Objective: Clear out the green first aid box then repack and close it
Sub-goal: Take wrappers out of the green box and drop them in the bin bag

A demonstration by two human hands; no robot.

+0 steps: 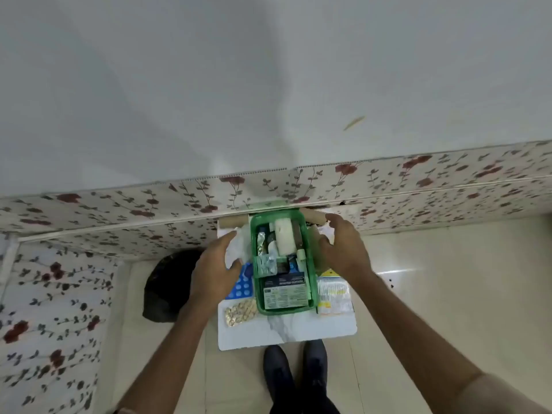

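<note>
I note the green first aid box [283, 264] full, lid up (hinge hidden); left hand [215, 268] and right hand [343, 249] spread, flanking it. I would lower the lid evenly.

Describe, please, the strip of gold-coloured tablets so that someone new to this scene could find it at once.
Start at the white marble-patterned board on the floor, where the open green first aid box stands. The gold blister strip lies on the board, at the box's near left corner, just below the blue blister pack. Its rows of round golden pills set it apart from the blue pack.
</note>
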